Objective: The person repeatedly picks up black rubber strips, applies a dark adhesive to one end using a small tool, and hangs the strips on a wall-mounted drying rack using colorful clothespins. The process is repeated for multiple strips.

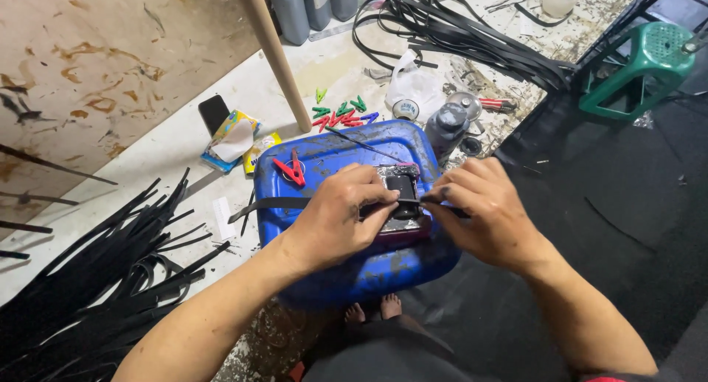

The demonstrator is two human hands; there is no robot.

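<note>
On the blue jerrycan, centre top, our left hand and right hand pinch a black strip taut across a small black device, steadying it.

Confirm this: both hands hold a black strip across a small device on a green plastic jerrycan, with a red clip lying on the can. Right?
Not quite. The head view shows the jerrycan is blue, not green. Otherwise right: left hand and right hand hold the black strip across the device, red clip on top.

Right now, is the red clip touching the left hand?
Apart. The head view shows the red clip lying on the blue jerrycan, with bare blue surface between it and the left hand.
</note>
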